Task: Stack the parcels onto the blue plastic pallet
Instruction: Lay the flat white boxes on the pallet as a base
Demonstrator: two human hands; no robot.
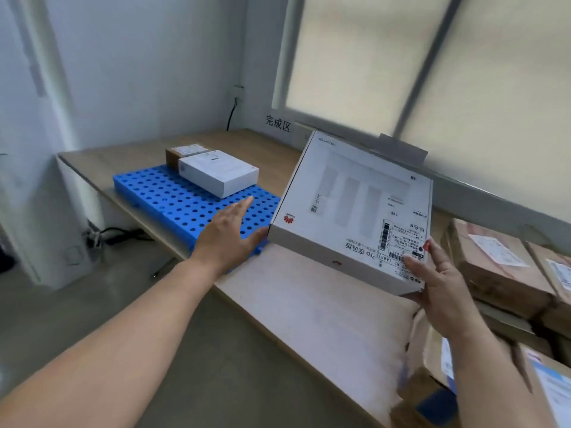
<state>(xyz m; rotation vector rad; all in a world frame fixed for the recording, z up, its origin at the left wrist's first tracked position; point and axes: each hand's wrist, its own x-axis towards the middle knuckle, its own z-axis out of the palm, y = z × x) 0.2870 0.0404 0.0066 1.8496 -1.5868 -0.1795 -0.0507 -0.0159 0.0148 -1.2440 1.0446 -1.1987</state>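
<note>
The fingers [434,253] of my right hand [445,282] are curling round the near right corner of the flat white parcel [352,211], thumb on its printed top face and the rest going underneath, out of sight. This hand is bearing the parcel, which is hanging clear of the worktop [309,304] and tilting, far edge high and near edge low. My left hand [228,234] is reaching out flat, fingers straight and holding nothing, with its thumb side coming just beside the parcel's near left corner; whether it is touching there, I cannot tell.

From the gripped corner, the parcel's long side is running away and to the left, towards the blue pallet [173,196], which is lying on the worktop left of and partly behind the parcel. My left hand is hovering over the pallet's near right part and is the nearer of the two to it. On the pallet's far right part a small white parcel [217,174] is sitting with a brown parcel [173,157] touching its far side. The pallet's near and left rows are showing bare, so I am judging that the coming move is leftward and down. Brown cartons [500,267] are waiting to my right.
</note>
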